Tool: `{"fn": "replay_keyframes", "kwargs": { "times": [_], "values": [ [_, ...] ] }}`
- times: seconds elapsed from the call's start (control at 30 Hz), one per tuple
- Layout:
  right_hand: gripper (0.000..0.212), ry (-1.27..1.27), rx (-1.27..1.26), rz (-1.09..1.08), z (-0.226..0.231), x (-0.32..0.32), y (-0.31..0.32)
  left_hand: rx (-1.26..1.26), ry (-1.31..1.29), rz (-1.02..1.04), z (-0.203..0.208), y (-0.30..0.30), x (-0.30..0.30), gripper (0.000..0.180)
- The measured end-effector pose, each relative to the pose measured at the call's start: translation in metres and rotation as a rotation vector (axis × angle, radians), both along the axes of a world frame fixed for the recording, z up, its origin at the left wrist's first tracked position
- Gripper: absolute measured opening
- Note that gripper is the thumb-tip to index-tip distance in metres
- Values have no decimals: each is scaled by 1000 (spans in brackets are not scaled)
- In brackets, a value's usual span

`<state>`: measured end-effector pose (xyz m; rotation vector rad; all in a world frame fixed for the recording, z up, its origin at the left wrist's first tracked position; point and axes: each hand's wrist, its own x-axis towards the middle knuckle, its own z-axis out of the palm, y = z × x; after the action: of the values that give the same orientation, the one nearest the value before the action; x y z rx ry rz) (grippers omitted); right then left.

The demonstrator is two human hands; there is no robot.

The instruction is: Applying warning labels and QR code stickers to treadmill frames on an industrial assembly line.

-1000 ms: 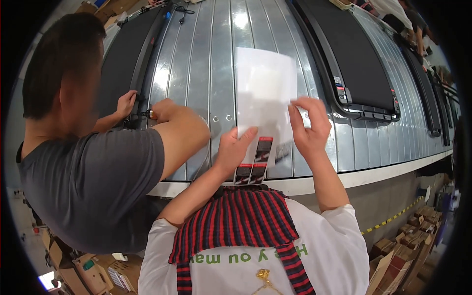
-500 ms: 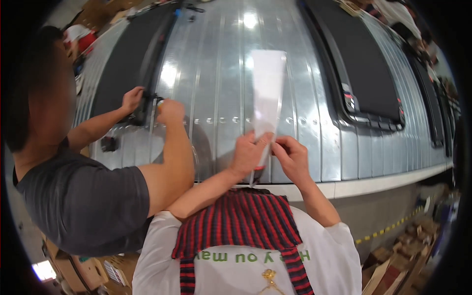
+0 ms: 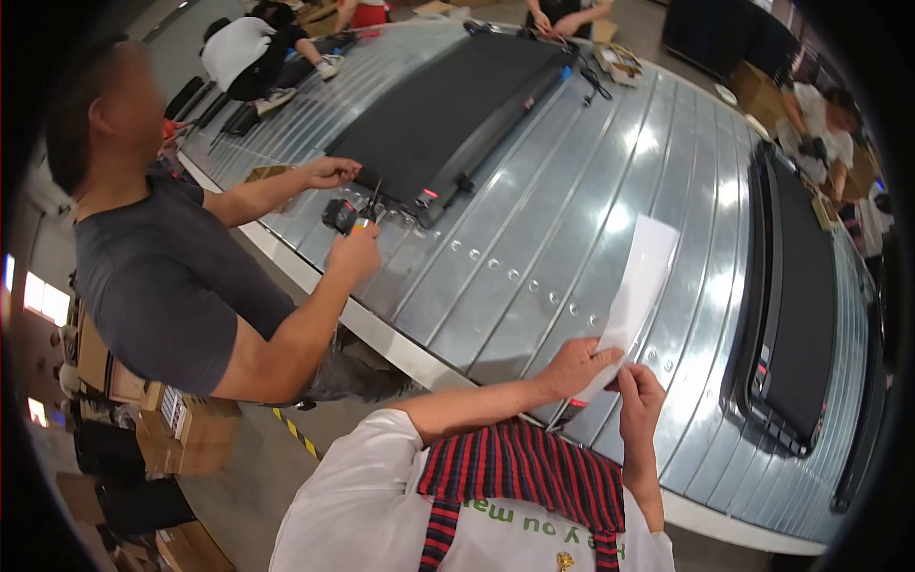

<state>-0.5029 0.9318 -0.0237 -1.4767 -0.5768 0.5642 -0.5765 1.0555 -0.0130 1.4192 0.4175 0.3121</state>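
Note:
A long, narrow white strip of sheet material point(image 3: 640, 286) slants up and away from me over the metal table. My left hand point(image 3: 578, 370) is closed round its lower part, thumb on top. At the strip's right edge, the fingers of my right hand point(image 3: 640, 396) are pinched together on it, just beside my left thumb. Below my left hand, a small red and dark piece point(image 3: 572, 410) shows at the strip's near end; whether it is part of the strip I cannot tell.
Ribbed metal table point(image 3: 505, 315) spreads before me. On my left a co-worker point(image 3: 172, 276) holds a yellow-handled tool point(image 3: 362, 223) by a long black panel point(image 3: 448, 114). Another black panel point(image 3: 801, 305) lies at right. Cardboard boxes point(image 3: 195, 429) stand on the floor, lower left.
My view has swung left, so the table and co-worker appear tilted and more of the room shows. Both my hands keep their hold on the strip. The co-worker's hands have moved apart.

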Motion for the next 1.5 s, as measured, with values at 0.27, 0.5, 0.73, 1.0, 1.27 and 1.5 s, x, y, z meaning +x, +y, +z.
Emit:
{"fn": "replay_keyframes", "kwargs": {
  "times": [0.27, 0.5, 0.73, 1.0, 1.27, 1.5],
  "values": [
    [10, 48, 51, 48, 5, -3, 20, 175, -52, 50, -14, 16, -5, 25],
    [10, -360, -10, -34, 8, -15, 36, 117, 23, 80, 21, 21, -25, 30],
    [10, 26, 162, 49, -4, -39, 65, 125, 299, 269, 19, 58, -56, 33],
    [11, 26, 237, -198, 6, -45, 118, 80, 128, 374, -26, 167, -86, 37],
    [9, -984, -136, 129, 32, -156, 237, -103, -135, 203, -43, 218, -111, 39],
    [11, -861, -163, 76, 54, -185, 293, 289, -136, -55, -30, 310, -140, 37]
  ]
}}
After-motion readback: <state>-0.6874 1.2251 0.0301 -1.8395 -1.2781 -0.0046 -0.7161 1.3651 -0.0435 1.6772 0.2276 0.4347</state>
